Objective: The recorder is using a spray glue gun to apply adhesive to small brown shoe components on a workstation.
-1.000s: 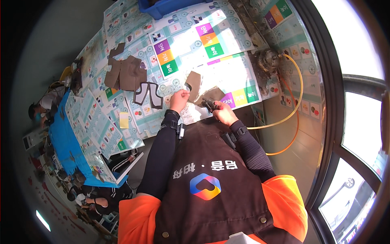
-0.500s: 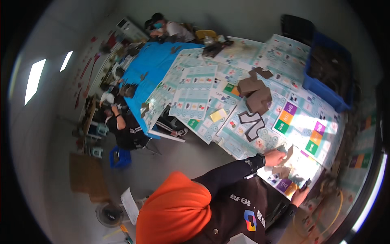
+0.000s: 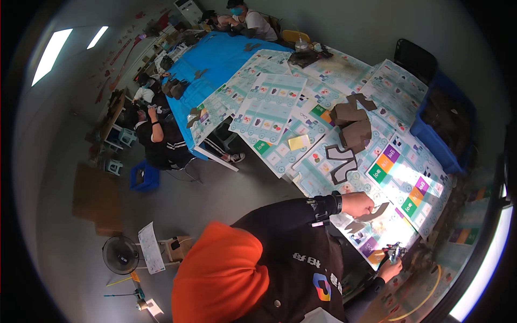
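Nearest to me are my dark apron and orange sleeve. My right hand is wrapped round a small metal spray gun near the table's edge; I cannot tell whether a finger rests on its trigger. A yellow hose curves beside that arm. My left hand pinches 1 curved brown piece between thumb and fingers, over the printed sheets on the table. Just beside it, nearer me, lies another brown scrap.

Past my left hand, a pale piece with a dark border lies flat, with a yellow pad to its left. Beyond them sits a pile of brown pieces. To the right stands a blue bin with dark stuff inside. Farthest off, 2 people sit by the blue-covered table.
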